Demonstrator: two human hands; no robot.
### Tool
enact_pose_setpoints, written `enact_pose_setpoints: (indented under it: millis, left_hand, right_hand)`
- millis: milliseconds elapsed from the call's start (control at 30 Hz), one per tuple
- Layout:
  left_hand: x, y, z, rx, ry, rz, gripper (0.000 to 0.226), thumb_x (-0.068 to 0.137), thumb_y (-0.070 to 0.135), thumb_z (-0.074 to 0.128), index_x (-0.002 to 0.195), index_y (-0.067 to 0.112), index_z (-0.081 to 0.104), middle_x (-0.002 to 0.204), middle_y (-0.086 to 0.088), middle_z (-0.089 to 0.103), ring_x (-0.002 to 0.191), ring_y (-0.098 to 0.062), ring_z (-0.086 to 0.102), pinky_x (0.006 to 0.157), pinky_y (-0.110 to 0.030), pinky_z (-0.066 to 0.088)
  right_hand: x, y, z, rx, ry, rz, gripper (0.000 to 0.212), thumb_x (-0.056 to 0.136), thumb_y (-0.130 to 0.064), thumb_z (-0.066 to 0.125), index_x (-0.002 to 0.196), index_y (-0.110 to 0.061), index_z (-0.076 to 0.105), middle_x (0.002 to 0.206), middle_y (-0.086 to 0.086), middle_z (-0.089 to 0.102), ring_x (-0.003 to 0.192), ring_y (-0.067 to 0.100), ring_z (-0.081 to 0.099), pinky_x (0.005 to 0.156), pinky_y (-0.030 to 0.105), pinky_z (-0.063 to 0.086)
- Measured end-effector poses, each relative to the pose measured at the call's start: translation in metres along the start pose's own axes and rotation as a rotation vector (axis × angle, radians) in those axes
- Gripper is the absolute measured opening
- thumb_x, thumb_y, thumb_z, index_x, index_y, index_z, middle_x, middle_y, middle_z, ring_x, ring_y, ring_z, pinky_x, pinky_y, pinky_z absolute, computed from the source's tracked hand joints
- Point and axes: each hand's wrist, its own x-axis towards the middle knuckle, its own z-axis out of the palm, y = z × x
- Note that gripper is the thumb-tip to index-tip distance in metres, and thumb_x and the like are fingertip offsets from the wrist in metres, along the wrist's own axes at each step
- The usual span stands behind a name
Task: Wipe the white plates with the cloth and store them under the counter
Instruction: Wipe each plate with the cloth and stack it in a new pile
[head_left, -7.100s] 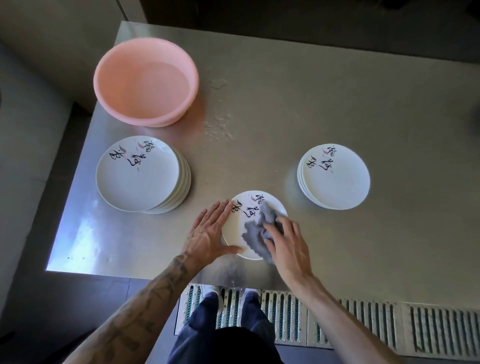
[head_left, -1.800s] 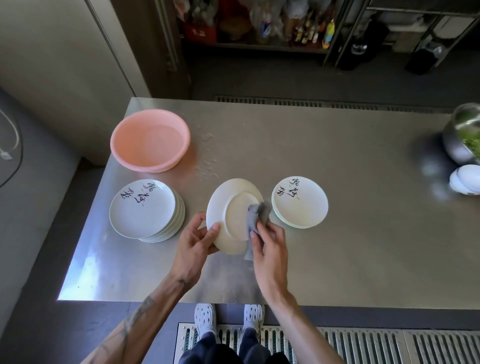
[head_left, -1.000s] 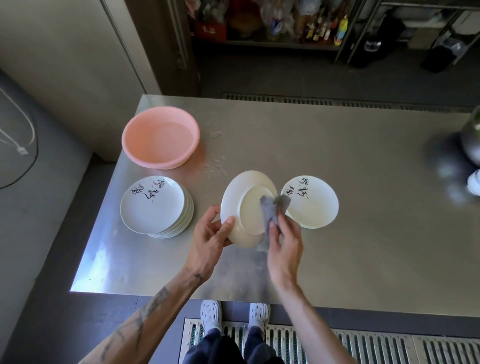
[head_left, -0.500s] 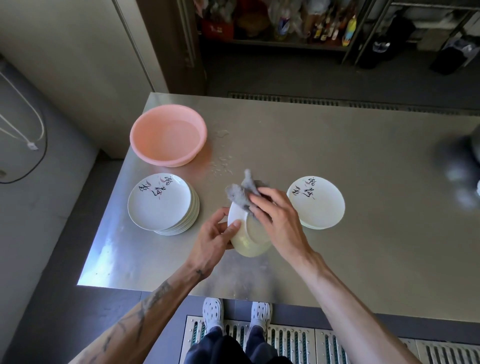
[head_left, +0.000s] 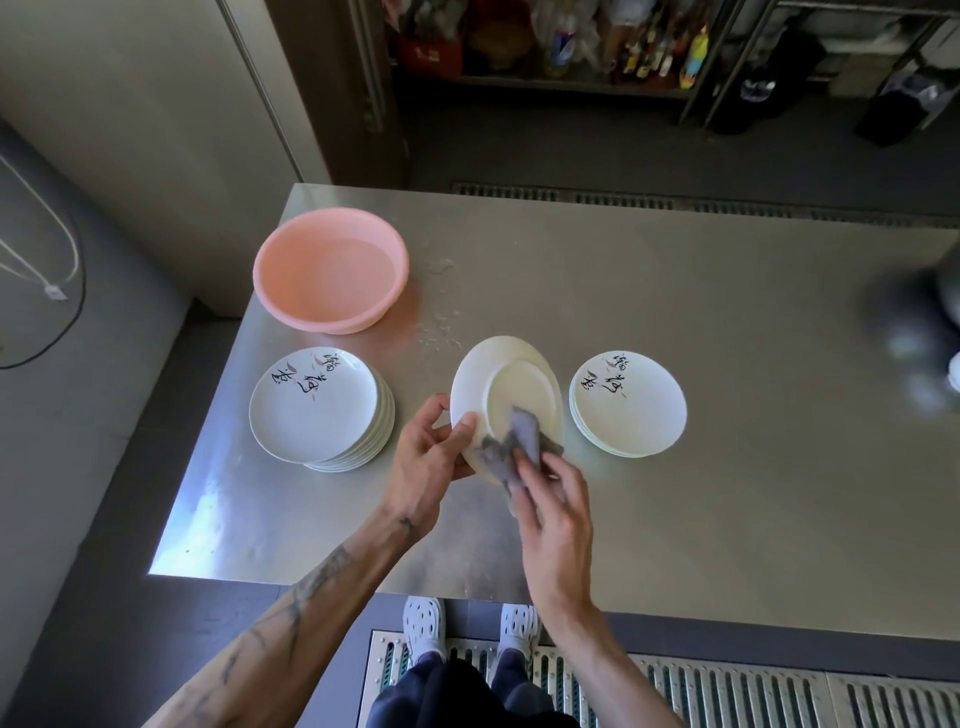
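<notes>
Gripping the lower left rim of a round white ceramic plate (head_left: 514, 384), the person's left hand (head_left: 426, 457) holds it tilted above the brushed stainless-steel surface (head_left: 675, 493). The plate's plain underside and foot ring are turned up toward the camera. The thumb lies on the underside near the rim, and the other fingers curl behind the edge. The right hand (head_left: 558, 512) pinches a small crumpled grey cloth (head_left: 511, 452) and presses it against the lower part of the plate's underside, just beside the left thumb. A loose end of the cloth hangs below the plate's rim.

To the left of the held plate, a taller stack of white plates with black brush lettering and pink leaf marks (head_left: 314, 405) sits face up on the surface. To the right, a shorter stack of the same lettered plates (head_left: 628, 405) sits near the held plate but apart from it.

Behind the taller stack, a round pale pink plastic basin (head_left: 332, 270) stands near the far left corner of the surface and appears to hold a little water. Scattered water droplets (head_left: 439, 332) lie on the metal between the basin and the held plate.

Below the near edge, a pair of pale perforated clogs (head_left: 425, 623) stands on a slatted metal floor grate (head_left: 727, 686). Beyond the far edge, a dark shelf crowded with bottles (head_left: 571, 47) runs along the back.
</notes>
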Motion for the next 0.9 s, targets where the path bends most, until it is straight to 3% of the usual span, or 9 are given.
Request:
enact_pose_setpoints:
  millis: [100,267,433,500,600,667,767,900]
  left_hand:
    - [0.002,0.002,0.001,0.013,0.012,0.015,0.016,0.104,0.016,0.057,0.114,0.003,0.055,0.097,-0.022,0.074,0.086,-0.031,0.071,0.081,-0.047,0.061]
    - [0.003,0.004,-0.001,0.012,-0.013,0.024,0.018,0.104,0.015,0.057,0.116,0.001,0.054,0.101,-0.025,0.074,0.088,-0.034,0.072,0.08,-0.047,0.061]
    - [-0.005,0.003,-0.006,0.085,-0.058,0.031,0.016,0.104,0.014,0.056,0.115,0.003,0.057,0.09,-0.019,0.072,0.083,-0.028,0.068,0.076,-0.041,0.061]
    - [-0.008,0.0,-0.008,0.111,-0.092,0.035,0.015,0.104,0.016,0.059,0.115,0.006,0.059,0.091,-0.023,0.072,0.083,-0.029,0.068,0.08,-0.045,0.061]
    - [-0.01,-0.004,-0.011,0.146,-0.121,0.044,0.016,0.104,0.014,0.057,0.117,0.005,0.06,0.097,-0.028,0.072,0.087,-0.03,0.07,0.085,-0.051,0.06]
    - [-0.007,-0.005,-0.016,0.194,-0.164,0.073,0.015,0.104,0.013,0.056,0.116,0.005,0.06,0.099,-0.027,0.072,0.09,-0.03,0.07,0.086,-0.052,0.058]
    - [-0.001,-0.007,-0.027,0.349,-0.244,0.182,0.013,0.104,0.02,0.057,0.11,0.008,0.061,0.092,-0.019,0.072,0.082,-0.025,0.064,0.076,-0.043,0.053]
    - [0.014,-0.012,-0.039,0.824,-0.215,0.463,0.019,0.105,0.039,0.052,0.097,0.023,0.059,0.072,-0.006,0.052,0.063,-0.021,0.044,0.059,-0.037,0.038]
  right_hand:
    - [0.01,0.004,-0.001,0.07,0.074,0.158,0.032,0.1,-0.012,0.066,0.129,-0.021,0.071,0.128,-0.004,0.054,0.11,0.006,0.061,0.095,0.039,0.054]
    - [0.018,-0.007,-0.004,0.019,-0.014,-0.026,0.035,0.102,-0.017,0.06,0.136,-0.02,0.068,0.134,-0.006,0.053,0.12,0.016,0.057,0.105,0.026,0.046]
    - [0.051,0.019,-0.02,0.089,0.058,0.168,0.031,0.102,-0.012,0.062,0.132,-0.016,0.07,0.122,-0.003,0.063,0.113,0.004,0.063,0.099,0.02,0.047]
    - [0.069,0.026,-0.028,0.12,0.009,0.203,0.025,0.102,-0.012,0.062,0.124,-0.015,0.073,0.111,-0.006,0.067,0.104,0.0,0.062,0.091,0.017,0.047]
    - [0.092,0.03,-0.039,0.152,-0.104,0.222,0.014,0.102,-0.011,0.061,0.092,-0.015,0.07,0.088,-0.005,0.065,0.082,0.004,0.057,0.075,0.02,0.045]
    - [0.106,0.031,-0.045,0.185,-0.154,0.248,0.014,0.101,-0.011,0.062,0.089,-0.014,0.069,0.086,-0.003,0.067,0.079,0.004,0.057,0.074,0.02,0.046]
    - [0.118,0.032,-0.057,0.253,-0.249,0.264,0.016,0.102,-0.012,0.061,0.09,-0.016,0.07,0.083,-0.005,0.069,0.078,0.008,0.059,0.075,0.018,0.044]
    - [0.121,0.042,-0.067,0.271,-0.351,0.267,0.015,0.103,-0.014,0.058,0.094,-0.016,0.069,0.091,0.008,0.072,0.087,0.026,0.068,0.088,0.036,0.052]
